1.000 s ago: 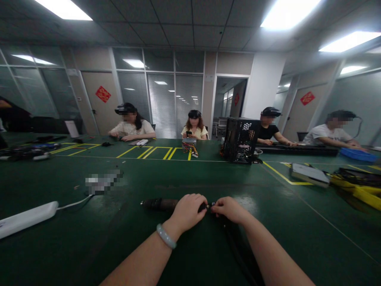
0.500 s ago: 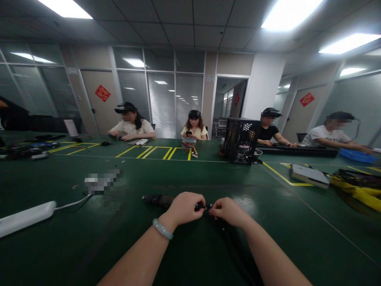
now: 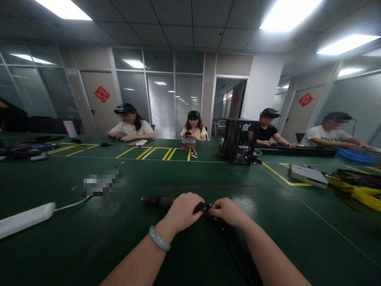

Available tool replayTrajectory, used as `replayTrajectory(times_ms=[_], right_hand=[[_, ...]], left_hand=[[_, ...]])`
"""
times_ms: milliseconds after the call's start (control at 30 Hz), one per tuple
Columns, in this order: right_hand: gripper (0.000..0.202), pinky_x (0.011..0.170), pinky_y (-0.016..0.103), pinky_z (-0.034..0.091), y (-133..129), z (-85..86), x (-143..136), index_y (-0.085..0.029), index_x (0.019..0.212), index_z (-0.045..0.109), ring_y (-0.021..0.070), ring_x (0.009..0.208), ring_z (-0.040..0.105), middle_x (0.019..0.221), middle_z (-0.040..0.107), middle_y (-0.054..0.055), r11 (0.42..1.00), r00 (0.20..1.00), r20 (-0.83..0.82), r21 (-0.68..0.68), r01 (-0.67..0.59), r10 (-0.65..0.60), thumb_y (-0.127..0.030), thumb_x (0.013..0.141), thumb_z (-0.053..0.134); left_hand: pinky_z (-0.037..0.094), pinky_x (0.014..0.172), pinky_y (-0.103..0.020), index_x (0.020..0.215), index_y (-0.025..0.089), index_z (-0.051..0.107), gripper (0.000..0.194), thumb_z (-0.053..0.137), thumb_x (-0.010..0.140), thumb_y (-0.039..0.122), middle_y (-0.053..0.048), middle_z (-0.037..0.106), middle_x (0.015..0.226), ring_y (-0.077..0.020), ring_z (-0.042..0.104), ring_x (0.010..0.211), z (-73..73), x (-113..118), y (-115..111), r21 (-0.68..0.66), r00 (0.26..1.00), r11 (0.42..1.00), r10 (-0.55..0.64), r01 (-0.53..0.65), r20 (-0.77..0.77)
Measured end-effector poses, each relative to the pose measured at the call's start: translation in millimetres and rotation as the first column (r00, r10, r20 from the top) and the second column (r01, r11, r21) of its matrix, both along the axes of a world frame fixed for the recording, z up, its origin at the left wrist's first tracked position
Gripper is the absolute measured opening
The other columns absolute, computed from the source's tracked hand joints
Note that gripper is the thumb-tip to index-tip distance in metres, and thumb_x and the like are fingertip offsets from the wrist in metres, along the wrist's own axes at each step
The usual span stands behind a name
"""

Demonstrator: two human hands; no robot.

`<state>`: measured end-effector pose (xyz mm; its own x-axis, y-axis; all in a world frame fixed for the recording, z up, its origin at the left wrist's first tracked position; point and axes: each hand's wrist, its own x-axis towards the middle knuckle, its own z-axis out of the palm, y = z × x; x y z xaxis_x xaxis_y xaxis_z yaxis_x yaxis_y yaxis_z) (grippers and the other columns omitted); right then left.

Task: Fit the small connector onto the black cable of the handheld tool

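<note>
- The left hand (image 3: 183,210) has shifted a tiny bit left, its grip curled round the long, dark, round tool (image 3: 159,201) on the green table (image 3: 131,246).
- The right hand (image 3: 229,212) pinches a small black piece (image 3: 210,205) near the tool's end.

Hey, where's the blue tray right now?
The blue tray is at the far right of the head view, beyond the yellow item, near the person in white.
</note>
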<state>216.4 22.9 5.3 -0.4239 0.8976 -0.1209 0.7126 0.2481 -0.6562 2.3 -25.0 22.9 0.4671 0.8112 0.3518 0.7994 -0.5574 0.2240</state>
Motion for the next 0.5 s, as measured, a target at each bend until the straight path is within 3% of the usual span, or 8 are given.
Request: replayTrajectory(times_ms=[500], right_hand=[[0.027,0.048,0.022,0.03,-2.3,0.1,-10.4,-0.018,0.075,0.072,0.0109,0.054,0.054,0.065,0.068,0.001,0.994,0.996,-0.041,0.064,0.087,-0.085,-0.039,0.084,0.058]], left_hand=[[0.042,0.087,-0.033,0.1,0.023,0.061,0.011,0.056,0.091,0.028,0.001,0.064,0.102,-0.0173,0.057,0.095,-6.8,9.4,6.4,0.005,0.996,0.998,0.054,-0.055,0.066]])
